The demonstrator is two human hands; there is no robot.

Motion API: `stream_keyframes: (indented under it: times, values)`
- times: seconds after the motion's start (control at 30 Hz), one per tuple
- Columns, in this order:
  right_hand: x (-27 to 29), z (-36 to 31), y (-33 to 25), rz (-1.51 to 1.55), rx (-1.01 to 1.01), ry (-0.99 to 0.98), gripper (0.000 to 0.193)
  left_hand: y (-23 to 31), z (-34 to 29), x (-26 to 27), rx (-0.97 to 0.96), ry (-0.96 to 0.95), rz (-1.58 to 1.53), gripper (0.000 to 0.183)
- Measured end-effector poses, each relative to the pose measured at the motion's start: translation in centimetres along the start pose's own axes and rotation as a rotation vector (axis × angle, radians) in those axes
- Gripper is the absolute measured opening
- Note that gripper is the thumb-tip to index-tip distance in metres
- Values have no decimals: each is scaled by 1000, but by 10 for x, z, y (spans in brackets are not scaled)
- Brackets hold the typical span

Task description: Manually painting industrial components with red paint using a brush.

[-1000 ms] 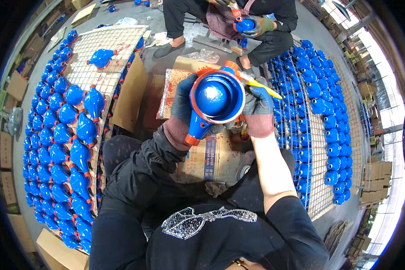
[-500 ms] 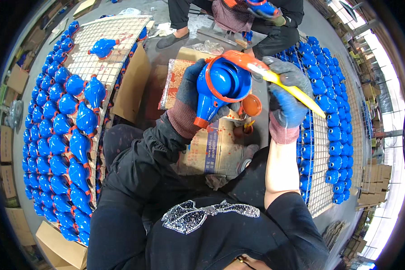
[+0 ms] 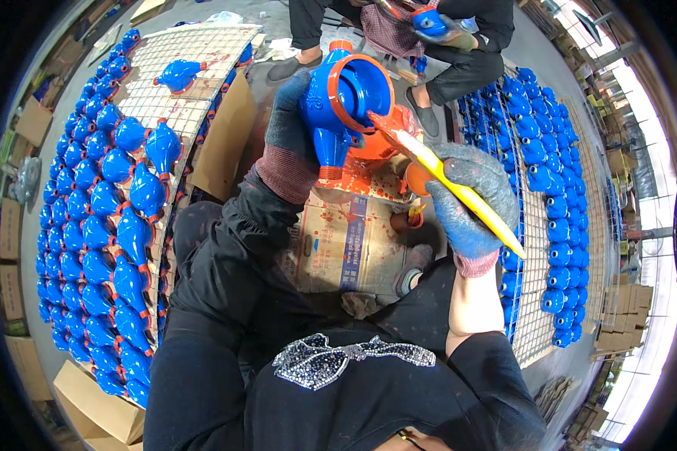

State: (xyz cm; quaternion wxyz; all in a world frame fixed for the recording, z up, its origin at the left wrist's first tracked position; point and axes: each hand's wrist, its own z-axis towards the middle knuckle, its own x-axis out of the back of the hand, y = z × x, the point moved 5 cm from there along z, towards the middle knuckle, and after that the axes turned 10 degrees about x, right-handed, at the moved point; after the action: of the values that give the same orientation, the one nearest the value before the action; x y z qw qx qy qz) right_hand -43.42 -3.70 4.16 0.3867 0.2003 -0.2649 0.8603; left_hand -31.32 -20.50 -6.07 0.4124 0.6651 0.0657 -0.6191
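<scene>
My left hand (image 3: 287, 120), in a dark glove, is closed around a blue housing (image 3: 320, 94) with a round opening and an orange-red rim. Its short necks at top and bottom also have orange-red ends. In my gloved right hand (image 3: 474, 197) is a paintbrush (image 3: 470, 194) with a yellow handle, angled up to the left. The brush's red-coated tip meets the lower right of the housing's rim, or lies just in front of it. Behind the brush sits a red-smeared container (image 3: 399, 124), partly hidden. A small orange cup (image 3: 417, 180) shows beside my right fingers.
A wire rack (image 3: 203, 46) on the left and another rack (image 3: 532, 301) on the right bear rows of blue housings. Opposite sits a person (image 3: 459, 52) holding a similar housing. A cardboard box (image 3: 222, 139) stands left; a small pot (image 3: 406, 220) is near my foot.
The housing has shifted left and up and turned, so its lower neck points more straight down. My right hand has moved lower, bringing the brush tip from the upper right rim to the lower right.
</scene>
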Motion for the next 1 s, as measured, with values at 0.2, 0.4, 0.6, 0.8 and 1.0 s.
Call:
stream_keyframes:
  times: [0.2,0.4,0.6,0.8,1.0]
  values:
    - [4,1,5,14,-89,64,27,-1,-2,-15,-11,86,195,61]
    - [3,-6,41,396,-415,308,30,-5,0,-15,80,67,284,60]
    - [2,-15,62,579,-647,485,24,-18,8,-5,67,-2,274,49]
    - [4,-17,80,574,-757,566,22,-25,5,-9,98,15,310,56]
    - [29,-12,89,412,-636,622,21,-19,6,-4,93,99,131,64]
